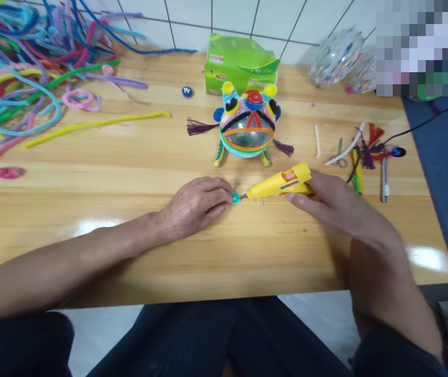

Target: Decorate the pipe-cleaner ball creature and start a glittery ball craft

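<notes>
In the head view my left hand (198,207) rests on the wooden table with its fingertips closed at a small teal disc (235,198). My right hand (336,201) is wrapped round the handle of a yellow glue gun (279,183), whose metal tip points left and meets the disc's right side. Just behind the gun stands a colourful animal-like figure (247,125) with a clear belly, yellow-topped horns and a purple tassel at each side.
Many coloured pipe cleaners (31,68) are heaped at the back left. A green packet (239,63) stands behind the figure. Scissors (339,159), white sticks, tassels and a cutter (384,180) lie at the right. The table's front edge (208,299) runs before my lap.
</notes>
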`<action>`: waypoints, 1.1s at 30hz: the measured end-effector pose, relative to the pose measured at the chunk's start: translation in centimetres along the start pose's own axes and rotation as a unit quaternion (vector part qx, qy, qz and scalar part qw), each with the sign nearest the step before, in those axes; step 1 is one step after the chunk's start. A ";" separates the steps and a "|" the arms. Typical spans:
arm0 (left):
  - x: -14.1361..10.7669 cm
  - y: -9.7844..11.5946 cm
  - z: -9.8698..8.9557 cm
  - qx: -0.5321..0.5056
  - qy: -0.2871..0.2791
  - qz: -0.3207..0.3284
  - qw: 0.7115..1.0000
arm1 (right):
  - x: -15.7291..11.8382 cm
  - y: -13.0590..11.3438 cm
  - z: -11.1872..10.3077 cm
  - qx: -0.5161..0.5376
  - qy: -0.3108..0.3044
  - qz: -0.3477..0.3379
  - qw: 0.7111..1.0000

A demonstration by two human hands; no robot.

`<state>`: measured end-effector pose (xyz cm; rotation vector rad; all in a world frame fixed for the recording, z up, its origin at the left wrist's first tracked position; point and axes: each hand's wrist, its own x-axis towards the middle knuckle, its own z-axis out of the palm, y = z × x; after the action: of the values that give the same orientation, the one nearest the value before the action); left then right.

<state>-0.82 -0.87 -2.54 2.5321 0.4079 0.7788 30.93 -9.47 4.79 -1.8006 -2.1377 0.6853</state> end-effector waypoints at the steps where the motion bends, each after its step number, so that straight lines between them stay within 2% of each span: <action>1: -0.1 0.0 -0.1 0.003 -0.005 0.007 1.000 | 0.0 -0.2 0.0 -0.006 0.005 0.001 1.000; 11: -0.5 0.2 -0.9 0.066 -0.059 0.035 0.995 | 0.0 -0.8 1.0 -0.049 0.033 -0.006 0.998; 18: -0.8 0.4 -1.1 0.094 -0.098 0.048 0.990 | 0.2 -0.1 1.9 -0.072 0.128 0.046 0.988; 22: -0.8 0.3 -1.1 0.086 -0.098 0.048 0.990 | 0.4 0.0 2.1 -0.081 0.139 0.041 0.986; 29: -0.5 0.0 -1.1 0.041 -0.057 0.038 0.997 | 0.3 -0.3 2.6 -0.087 0.137 0.012 0.987; 33: -0.6 0.3 -0.9 0.075 -0.083 0.050 0.992 | 0.1 0.3 2.4 -0.131 0.138 0.003 0.982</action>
<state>-1.83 -1.02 -2.01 2.7505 0.2968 0.5858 29.99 -9.80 2.58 -1.8990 -2.1100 0.1435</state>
